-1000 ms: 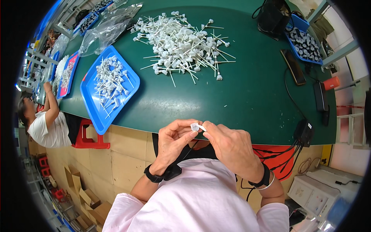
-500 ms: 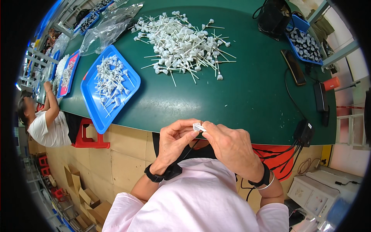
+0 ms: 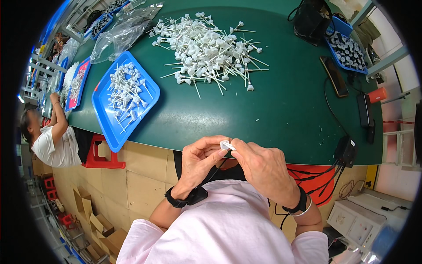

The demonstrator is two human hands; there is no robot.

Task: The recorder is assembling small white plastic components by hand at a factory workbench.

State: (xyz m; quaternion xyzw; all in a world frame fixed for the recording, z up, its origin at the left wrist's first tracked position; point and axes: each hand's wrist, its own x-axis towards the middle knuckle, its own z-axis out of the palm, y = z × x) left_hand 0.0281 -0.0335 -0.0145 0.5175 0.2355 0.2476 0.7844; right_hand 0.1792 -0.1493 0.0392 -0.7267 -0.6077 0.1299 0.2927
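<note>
Just over the near table edge, both hands meet at a small white plastic piece [image 3: 225,144] with a cup-like head and a thin stem. My left hand [image 3: 198,159] pinches the head between thumb and forefinger. From the other side, the closed fingertips of my right hand [image 3: 263,165] grip its stem side, hiding part of it. Beyond the hands lies a large heap of similar white stemmed pieces [image 3: 206,50]. More of them sit in a blue tray [image 3: 100,103] to the left, which overhangs the table edge.
On the green table [image 3: 285,105] lie a clear plastic bag [image 3: 118,42], a black bag [image 3: 311,22], a phone [image 3: 332,75] and a blue bin [image 3: 351,67] of dark parts. A cabled black box [image 3: 345,152] stands at the right edge. A co-worker [image 3: 55,136] sits far left.
Almost nothing differs. The white piece and fingertips have shifted very slightly; both hands keep their grip.
</note>
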